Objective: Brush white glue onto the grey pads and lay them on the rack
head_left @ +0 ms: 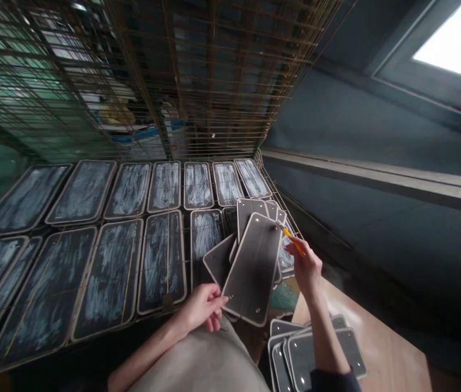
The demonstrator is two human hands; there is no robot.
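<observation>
A dark grey rectangular panel (255, 267) with rounded corners, a pale edge and shiny studs near its corners lies tilted over other panels. My left hand (205, 306) pinches its lower left corner between thumb and fingers. In my right hand (307, 267) is a thin yellow-handled tool (295, 245), its tip at the panel's upper right corner, by a stud. Whether the tool is a brush or something else is too small to tell. Beneath lie more grey panels (250, 208), fanned out and partly hidden.
Rows of dark panels smeared with white (162, 256) lie on a wire rack (168, 302) to the left. An upright wire grid (230, 81) rises behind them. At lower right, a stack of grey panels (308, 354) rests on a wooden board (394, 348). A blue-grey wall (377, 130) stands right.
</observation>
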